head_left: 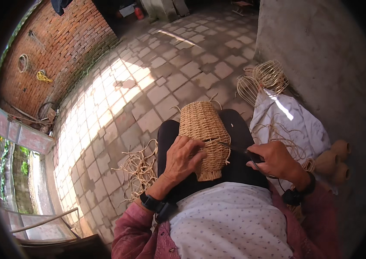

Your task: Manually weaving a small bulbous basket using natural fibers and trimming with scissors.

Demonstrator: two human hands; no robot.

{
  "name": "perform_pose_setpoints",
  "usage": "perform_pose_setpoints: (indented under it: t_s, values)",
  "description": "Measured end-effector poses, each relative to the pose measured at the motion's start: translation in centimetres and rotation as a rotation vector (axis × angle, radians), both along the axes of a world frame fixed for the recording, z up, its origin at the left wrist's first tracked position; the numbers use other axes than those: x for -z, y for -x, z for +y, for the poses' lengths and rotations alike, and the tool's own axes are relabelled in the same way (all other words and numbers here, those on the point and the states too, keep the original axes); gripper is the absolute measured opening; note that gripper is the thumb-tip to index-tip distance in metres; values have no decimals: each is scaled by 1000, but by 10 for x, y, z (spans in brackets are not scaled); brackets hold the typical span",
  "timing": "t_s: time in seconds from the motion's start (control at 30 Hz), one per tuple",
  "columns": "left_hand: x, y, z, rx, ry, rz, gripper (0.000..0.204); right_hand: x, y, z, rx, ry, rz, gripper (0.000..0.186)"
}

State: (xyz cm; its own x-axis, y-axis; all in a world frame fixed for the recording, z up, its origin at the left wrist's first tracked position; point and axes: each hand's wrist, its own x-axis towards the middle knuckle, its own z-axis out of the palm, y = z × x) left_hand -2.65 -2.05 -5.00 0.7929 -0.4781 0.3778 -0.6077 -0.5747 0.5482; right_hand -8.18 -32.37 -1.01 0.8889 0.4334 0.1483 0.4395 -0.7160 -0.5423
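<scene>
A tan woven basket (202,118), narrower at its near end, lies across my lap on dark trousers. My left hand (183,159) is closed against the basket's left side with its fingers bent. In my right hand (273,159) I grip dark-handled scissors (248,153), their blades pointing left over the middle of the basket. The blade tips lie close to the weave near a dark line across it; whether they touch a strand I cannot tell. Short cord ends stick out at the basket's far rim and right side. A fringe edges its near end.
Loose cord (139,170) is heaped on the paving by my left leg. To my right are a white cloth (299,123) with loose strands, open ribbed frames (271,77) and several brown jar-shaped pieces (327,162). A concrete wall (321,47) rises on the right, a brick wall (70,39) far left.
</scene>
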Motion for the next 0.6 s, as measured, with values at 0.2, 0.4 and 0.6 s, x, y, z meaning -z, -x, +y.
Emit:
perform_pose_setpoints:
  t_s: [0.2,0.4,0.6]
  values:
    - [1,-2,1,10,2,35,28,5,-3,13,-87,152,-23,27]
    - [2,-3,2,25,31,-1,28,-4,-3,17,-91,290,-8,25]
    - [0,-3,2,29,24,9,27,-28,6,41,-47,517,-77,20]
